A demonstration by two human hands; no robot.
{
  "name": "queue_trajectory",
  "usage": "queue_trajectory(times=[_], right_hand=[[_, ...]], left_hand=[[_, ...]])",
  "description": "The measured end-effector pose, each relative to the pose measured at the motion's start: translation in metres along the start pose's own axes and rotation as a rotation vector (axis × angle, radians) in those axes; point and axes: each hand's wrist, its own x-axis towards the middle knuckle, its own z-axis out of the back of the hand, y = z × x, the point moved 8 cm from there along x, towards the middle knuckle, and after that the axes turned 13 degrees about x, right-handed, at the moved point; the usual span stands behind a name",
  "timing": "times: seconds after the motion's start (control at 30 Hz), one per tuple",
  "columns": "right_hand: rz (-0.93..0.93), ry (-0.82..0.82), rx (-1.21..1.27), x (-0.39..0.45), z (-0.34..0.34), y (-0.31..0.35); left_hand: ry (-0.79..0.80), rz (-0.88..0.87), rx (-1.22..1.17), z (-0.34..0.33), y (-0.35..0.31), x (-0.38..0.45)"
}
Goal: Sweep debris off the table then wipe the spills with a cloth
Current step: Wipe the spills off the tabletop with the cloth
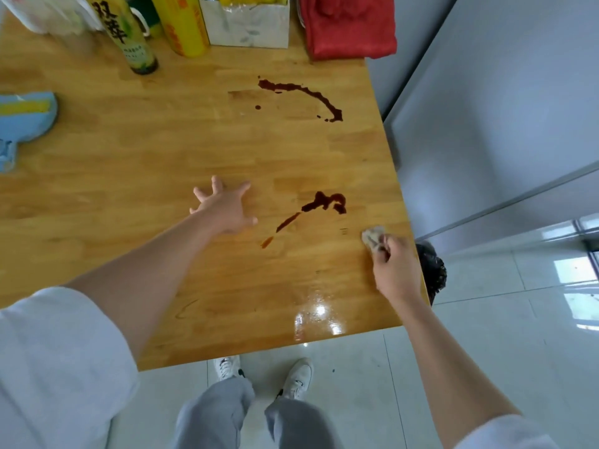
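Observation:
Two dark brown spills mark the wooden table (162,176): a long curved streak (301,97) toward the far right and a blotch with a trailing streak (321,204) nearer me. My right hand (393,270) grips a small crumpled, stained cloth (372,238) on the table close to its right edge, just right of the near spill. Fingers spread, my left hand (225,205) presses flat on the table left of that spill.
A red folded cloth (348,25), a white box (248,24), a yellow roll (181,25) and a bottle (129,34) line the far edge. A blue dustpan (24,121) lies at the left. A dark bin bag (431,270) sits below the right edge.

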Motion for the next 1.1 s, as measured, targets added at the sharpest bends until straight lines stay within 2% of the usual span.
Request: queue_trajectory(times=[0.07, 0.17, 0.2, 0.27, 0.33, 0.43, 0.5, 0.57, 0.63, 0.7, 0.8, 0.87, 0.93, 1.03, 1.07, 1.1], right_hand=[[0.096, 0.127, 0.022, -0.033, -0.025, 0.013], [0.347, 0.379, 0.026, -0.077, -0.067, 0.051], [0.354, 0.403, 0.05, -0.076, -0.064, 0.052], [0.253, 0.295, 0.074, -0.051, -0.033, 0.03], [0.089, 0.086, 0.047, -0.014, 0.009, -0.004], [-0.083, -0.102, 0.036, 0.024, 0.027, -0.019], [-0.024, -0.072, 0.048, 0.024, 0.004, 0.009], [0.152, 0.084, 0.037, -0.002, -0.029, 0.04], [0.288, 0.248, 0.053, -0.041, -0.045, 0.043], [0.262, 0.208, 0.056, -0.049, -0.022, 0.016], [-0.011, -0.022, 0.076, -0.015, 0.026, -0.038], [-0.157, -0.131, 0.109, -0.001, 0.032, -0.049], [-0.106, -0.113, 0.108, -0.013, 0.013, -0.025], [0.174, 0.112, 0.035, -0.061, -0.017, -0.006], [0.179, 0.121, 0.018, -0.069, -0.011, -0.02], [0.108, 0.075, 0.041, -0.069, 0.004, -0.038]], left_hand=[[-0.005, 0.003, -0.013, -0.002, 0.003, 0.001], [-0.006, 0.003, -0.027, -0.004, 0.004, 0.001], [-0.009, 0.007, -0.027, -0.005, 0.004, 0.002], [-0.011, 0.007, -0.03, -0.004, 0.003, 0.002], [-0.003, 0.001, -0.029, -0.004, 0.001, 0.002], [0.014, 0.006, -0.033, -0.006, 0.001, 0.001], [0.01, 0.006, -0.039, -0.004, 0.001, 0.002], [0.016, 0.011, -0.037, -0.004, 0.003, 0.002], [0.022, 0.005, -0.038, -0.007, 0.001, 0.0], [0.01, 0.002, -0.039, -0.005, 0.002, 0.001], [0.015, 0.009, -0.028, -0.006, 0.003, 0.002], [0.027, 0.009, -0.018, -0.007, 0.003, 0.003], [0.031, 0.002, -0.022, -0.009, 0.003, 0.005], [0.027, -0.001, -0.013, -0.009, 0.003, 0.005], [0.026, -0.003, -0.011, -0.008, 0.003, 0.004], [0.028, -0.01, -0.015, -0.009, 0.001, 0.004]])
